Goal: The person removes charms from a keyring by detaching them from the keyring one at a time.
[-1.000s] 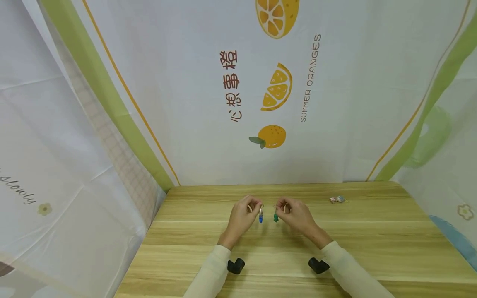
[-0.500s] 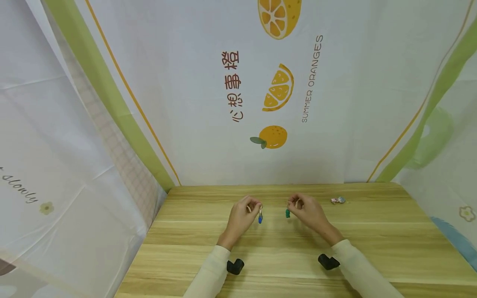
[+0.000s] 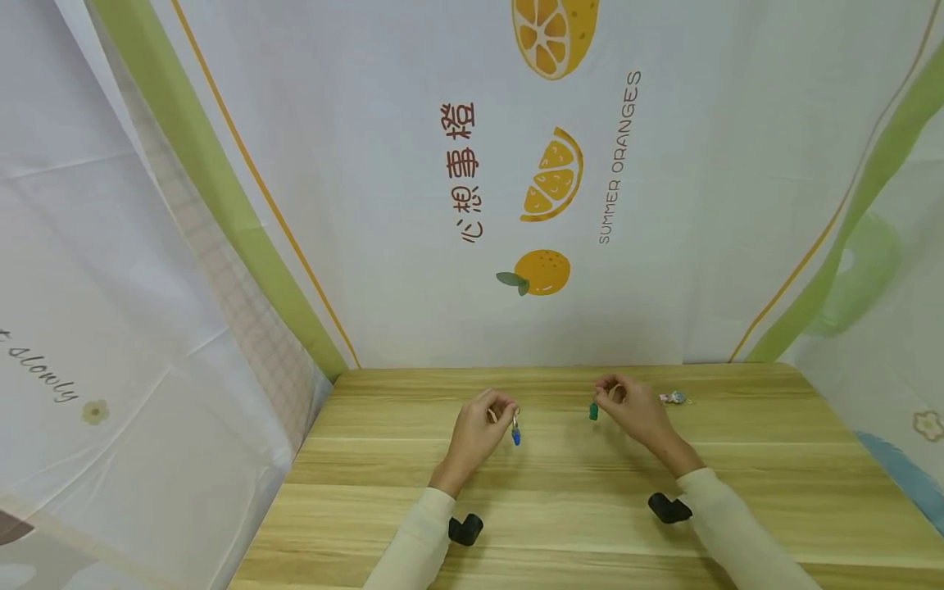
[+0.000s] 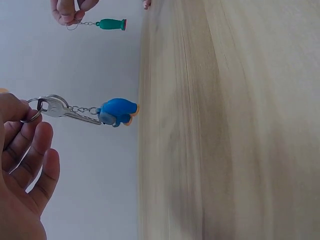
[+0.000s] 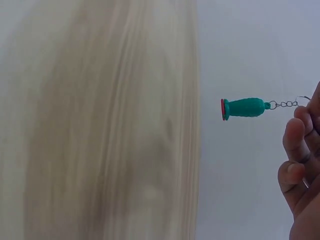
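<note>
My left hand [image 3: 483, 422] pinches a key ring [image 4: 34, 111] above the wooden table [image 3: 560, 500]. From the ring hang a silver key [image 4: 62, 111] and a blue figure charm [image 3: 515, 434] [image 4: 117, 111] on a short chain. My right hand [image 3: 627, 406] pinches the chain of a green bottle-shaped charm [image 3: 593, 411] [image 5: 244, 108] with a red base, which dangles above the table. In the left wrist view the right hand [image 4: 70, 10] and green charm [image 4: 111, 24] show at the top.
A small pink and blue trinket [image 3: 673, 398] lies on the table just right of my right hand. Printed fabric walls [image 3: 472, 180] with orange pictures enclose the table at the back and both sides. Black wrist camera mounts [image 3: 465, 528] [image 3: 668, 508] sit under my sleeves.
My right hand has carried the green charm to the right and slightly back, away from the left hand and toward the small trinket. The left hand with the key has stayed put.
</note>
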A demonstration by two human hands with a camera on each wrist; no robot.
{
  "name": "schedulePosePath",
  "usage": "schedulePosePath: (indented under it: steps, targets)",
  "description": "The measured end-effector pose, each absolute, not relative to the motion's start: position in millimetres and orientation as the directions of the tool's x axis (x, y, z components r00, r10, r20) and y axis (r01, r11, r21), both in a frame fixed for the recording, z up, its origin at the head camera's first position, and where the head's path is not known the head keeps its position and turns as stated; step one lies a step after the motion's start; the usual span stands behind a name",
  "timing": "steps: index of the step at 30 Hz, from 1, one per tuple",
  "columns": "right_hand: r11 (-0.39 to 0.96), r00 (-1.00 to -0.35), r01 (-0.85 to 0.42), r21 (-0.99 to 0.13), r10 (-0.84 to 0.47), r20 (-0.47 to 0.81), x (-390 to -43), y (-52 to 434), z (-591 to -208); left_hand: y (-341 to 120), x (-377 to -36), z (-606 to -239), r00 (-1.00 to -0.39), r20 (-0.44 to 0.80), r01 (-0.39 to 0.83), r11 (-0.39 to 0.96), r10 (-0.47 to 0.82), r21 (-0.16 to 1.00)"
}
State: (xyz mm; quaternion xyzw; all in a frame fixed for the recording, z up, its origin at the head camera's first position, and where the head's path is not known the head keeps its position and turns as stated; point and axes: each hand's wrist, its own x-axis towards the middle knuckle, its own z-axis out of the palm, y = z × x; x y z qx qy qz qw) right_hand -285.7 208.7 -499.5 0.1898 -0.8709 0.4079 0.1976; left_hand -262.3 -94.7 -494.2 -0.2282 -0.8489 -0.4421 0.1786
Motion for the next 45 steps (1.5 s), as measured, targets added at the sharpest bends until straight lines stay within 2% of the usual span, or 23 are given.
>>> schedulePosePath:
  steps: [8,14,27,45]
  targets:
    - [0.650,-0.890,-0.413,-0.638,-0.139,0.435,-293.2,224.5,-494.2,-95.0,-261.8,-493.9,-0.841,0.495,0.528,0.535,0.219,0.660]
    - [0.680,-0.894,-0.392,-0.620,-0.125,0.429,-298.6,233.1,-491.9,-96.0,-262.0,-494.9,-0.842,0.495,0.526,0.533,0.214,0.663]
    - [0.700,-0.911,-0.349,-0.623,-0.098,0.400,-311.5,249.8,-492.0,-96.8,-260.9,-494.5,-0.848,0.485,0.516,0.537,0.212,0.667]
    - [0.709,-0.959,-0.237,-0.664,-0.060,0.277,-329.2,272.0,-495.0,-99.4,-259.5,-495.8,-0.841,0.493,0.530,0.520,0.222,0.669]
